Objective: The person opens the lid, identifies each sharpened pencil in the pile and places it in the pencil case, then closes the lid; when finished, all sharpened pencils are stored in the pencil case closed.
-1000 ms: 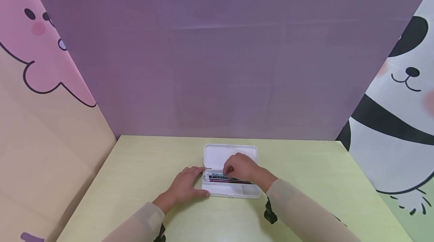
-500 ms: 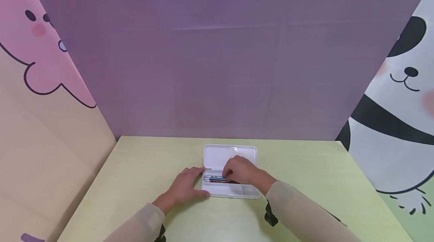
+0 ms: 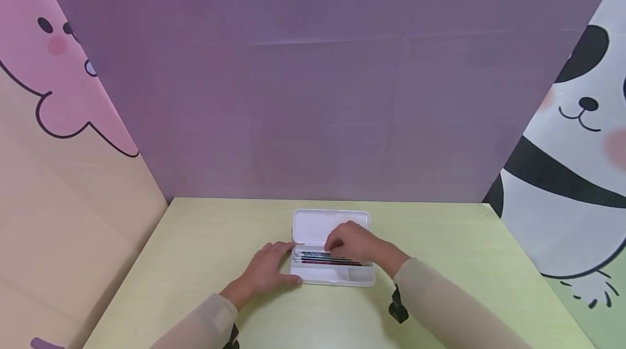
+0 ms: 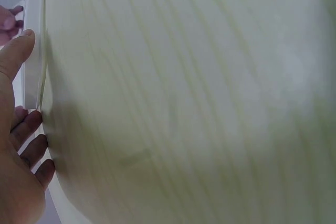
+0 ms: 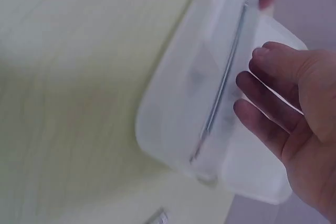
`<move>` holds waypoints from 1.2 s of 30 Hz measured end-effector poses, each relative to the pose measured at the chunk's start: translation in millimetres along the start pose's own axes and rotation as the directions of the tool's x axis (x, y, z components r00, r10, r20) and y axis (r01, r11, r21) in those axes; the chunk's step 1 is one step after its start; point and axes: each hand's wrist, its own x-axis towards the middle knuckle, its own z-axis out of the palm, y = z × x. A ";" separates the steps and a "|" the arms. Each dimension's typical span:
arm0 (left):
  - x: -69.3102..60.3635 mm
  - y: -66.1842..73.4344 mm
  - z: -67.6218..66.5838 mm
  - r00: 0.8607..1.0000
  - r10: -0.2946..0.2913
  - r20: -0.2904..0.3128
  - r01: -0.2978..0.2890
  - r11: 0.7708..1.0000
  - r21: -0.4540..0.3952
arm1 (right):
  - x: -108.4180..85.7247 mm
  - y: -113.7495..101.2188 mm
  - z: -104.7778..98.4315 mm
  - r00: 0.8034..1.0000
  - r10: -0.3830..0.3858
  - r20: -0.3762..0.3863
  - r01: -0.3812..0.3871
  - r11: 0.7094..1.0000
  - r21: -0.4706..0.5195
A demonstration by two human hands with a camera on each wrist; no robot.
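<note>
A white pencil case [image 3: 313, 275] lies with its lid [image 3: 307, 224] raised back on the table. Several pencils [image 3: 313, 258] rest side by side in its rear compartment; one pencil [image 5: 223, 85] shows in the right wrist view. My left hand [image 3: 265, 268] holds the case's left end, thumb at the front corner, fingertips by the back corner near the hinge. Above the pencils is my right hand [image 3: 353, 241], partly covering the lid and the pencils' right part. In the right wrist view its fingers [image 5: 265, 98] are loosely bent, with nothing visible between them.
The pale wood-grain table [image 3: 220, 229] meets a purple backdrop [image 3: 313, 93] behind. Printed panels stand at both sides. A small striped end of something [image 5: 159, 217] shows at the bottom of the right wrist view.
My right hand dipped to the pencils, then rose slightly and shifted right. More of the pencils shows now. The left hand stays at the case's end.
</note>
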 end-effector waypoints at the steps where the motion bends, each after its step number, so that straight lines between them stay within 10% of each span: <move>1: 0.1 0.0 0.3 1.000 -0.002 0.001 0.002 1.000 0.003 | -2.5 2.6 -3.7 1.000 0.002 0.002 -0.002 1.000 0.019; 18: 2.3 1.2 -0.3 1.000 0.012 -0.004 -0.012 1.000 0.018 | -110.4 78.3 -68.6 0.981 0.171 -0.089 -0.148 0.964 0.221; 36: -0.4 2.0 0.7 0.999 0.030 -0.020 -0.030 0.999 -0.013 | -190.5 141.6 -41.1 0.974 0.223 0.042 -0.222 0.898 0.380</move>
